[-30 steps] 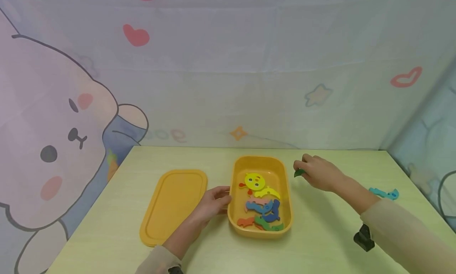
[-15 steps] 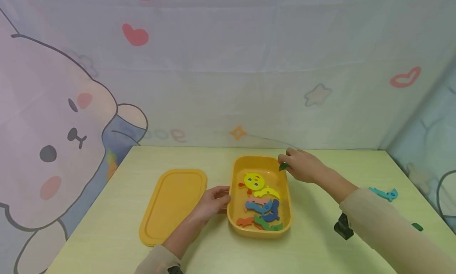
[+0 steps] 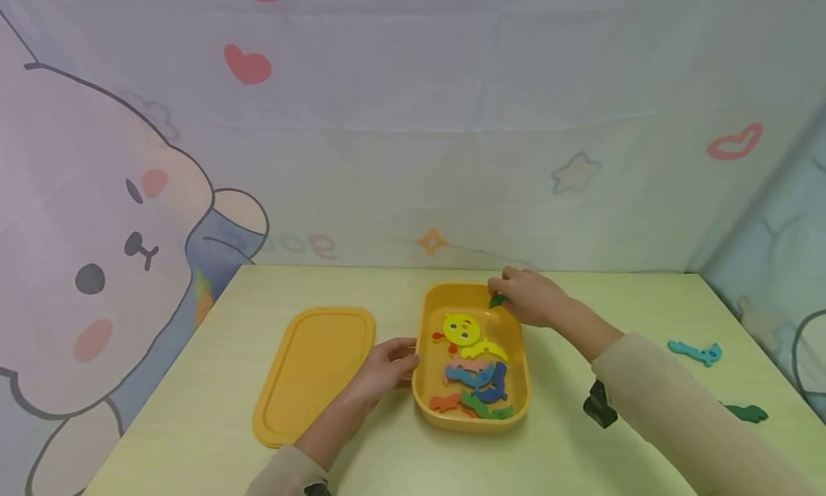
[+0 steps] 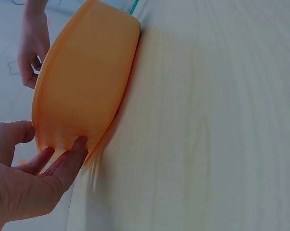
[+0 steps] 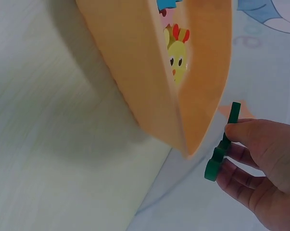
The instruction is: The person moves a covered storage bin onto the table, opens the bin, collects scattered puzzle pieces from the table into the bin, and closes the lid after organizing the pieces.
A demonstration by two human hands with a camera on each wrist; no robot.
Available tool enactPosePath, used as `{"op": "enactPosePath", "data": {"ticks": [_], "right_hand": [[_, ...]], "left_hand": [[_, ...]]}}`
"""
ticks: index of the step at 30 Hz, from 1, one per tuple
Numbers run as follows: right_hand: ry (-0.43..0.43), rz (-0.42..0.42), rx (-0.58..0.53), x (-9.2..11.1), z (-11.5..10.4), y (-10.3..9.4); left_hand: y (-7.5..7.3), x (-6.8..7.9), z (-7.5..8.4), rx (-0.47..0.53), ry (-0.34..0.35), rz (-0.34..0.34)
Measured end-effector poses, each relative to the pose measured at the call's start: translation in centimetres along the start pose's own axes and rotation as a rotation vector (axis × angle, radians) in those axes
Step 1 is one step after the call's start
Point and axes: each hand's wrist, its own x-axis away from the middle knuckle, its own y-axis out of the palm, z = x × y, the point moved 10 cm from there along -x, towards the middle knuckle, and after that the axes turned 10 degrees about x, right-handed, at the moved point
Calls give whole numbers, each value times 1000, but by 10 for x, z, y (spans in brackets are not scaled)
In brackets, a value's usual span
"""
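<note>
A yellow-orange plastic box (image 3: 471,424) stands on the table with several puzzle pieces inside. My left hand (image 3: 389,367) rests against its left side; in the left wrist view the fingertips (image 4: 80,140) touch the outer wall, fairly straight. My right hand (image 3: 532,297) holds a dark green puzzle piece (image 3: 497,300) above the box's far right corner. The right wrist view shows that green piece (image 5: 221,149) pinched between thumb and fingers. Inside lie a yellow face piece (image 3: 461,330) with red-tipped feelers, a yellow curved piece (image 3: 484,349), and blue, pink, orange and green pieces below them.
A flat orange lid (image 3: 316,374) lies left of the box. To the right on the table are a light blue piece (image 3: 697,352) and a dark green piece (image 3: 747,413), partly hidden by the right sleeve (image 3: 684,403). A printed cloth (image 3: 413,123) hangs behind the table.
My right hand has moved left with the green puzzle piece, from beside the box to over its far right corner. The green piece at right has come into view. The left hand stays put.
</note>
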Motion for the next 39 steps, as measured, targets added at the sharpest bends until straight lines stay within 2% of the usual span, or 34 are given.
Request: {"op": "enactPosePath", "data": {"ticks": [17, 39], "right_hand": [[-4, -35, -26, -16, -12, 4], [-11, -51, -29, -24, -30, 10]], "left_hand": [[-1, -1, -1, -5, -5, 10], [-3, -4, -4, -14, -24, 16]]}}
